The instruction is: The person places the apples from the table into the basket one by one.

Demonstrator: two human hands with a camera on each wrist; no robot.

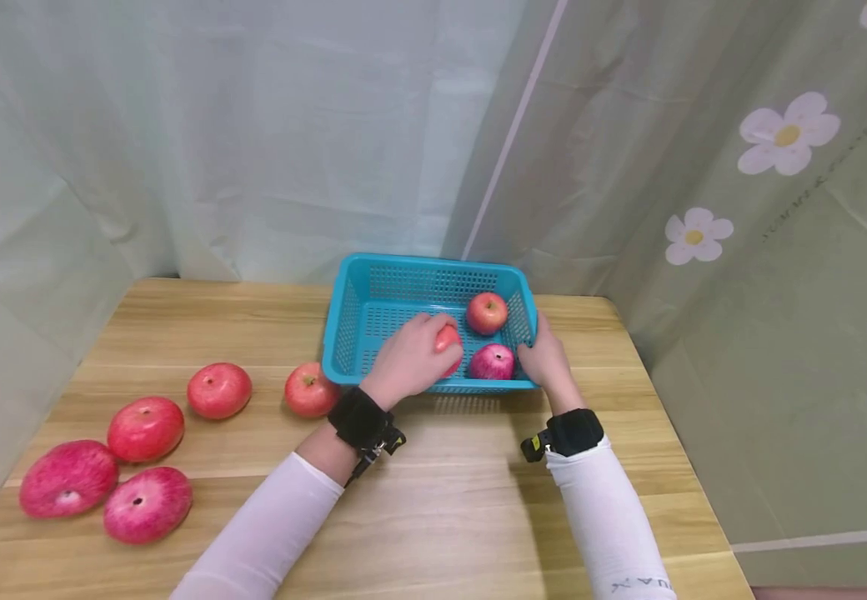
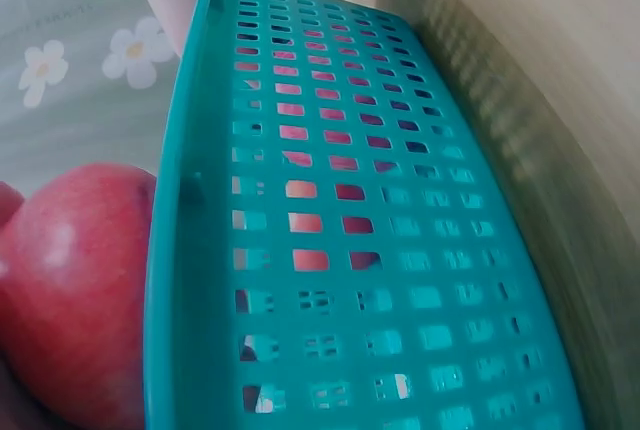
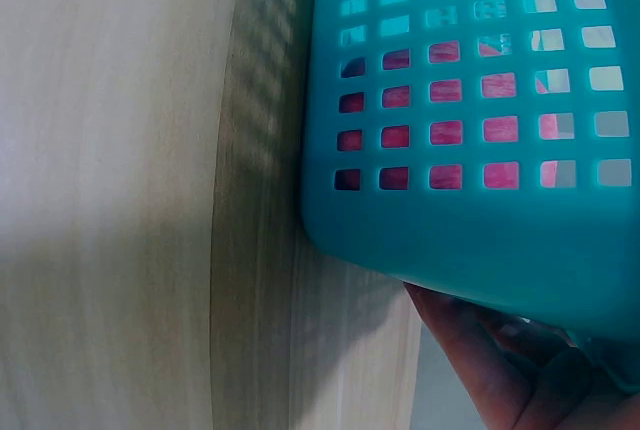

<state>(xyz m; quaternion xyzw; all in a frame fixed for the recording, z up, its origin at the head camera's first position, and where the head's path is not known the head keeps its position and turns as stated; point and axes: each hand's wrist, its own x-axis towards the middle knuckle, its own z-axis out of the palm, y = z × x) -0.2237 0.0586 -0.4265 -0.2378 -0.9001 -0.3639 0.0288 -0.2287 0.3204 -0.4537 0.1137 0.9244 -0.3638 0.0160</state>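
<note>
A blue plastic basket (image 1: 426,262) with slotted walls sits toward the back of the table. Over its inside, my left hand (image 1: 414,354) grips a red apple (image 1: 447,340), fingers curled round the far side. That apple (image 2: 85,290) shows beside the basket's rim in the left wrist view. Within the basket, to the right, lie a red apple (image 1: 487,313) and a darker pink apple (image 1: 492,362). My right hand (image 1: 548,358) holds the basket's right end, thumb over the rim and fingers outside; part of it (image 3: 500,365) shows beneath the basket's corner in the right wrist view.
Left of the basket, a red apple (image 1: 311,390) stands close to its front corner. Farther left are more red apples (image 1: 219,390), (image 1: 145,428) and darker pink apples (image 1: 69,478), (image 1: 148,505). A hanging curtain (image 1: 291,150) borders the wooden table (image 1: 448,517) behind.
</note>
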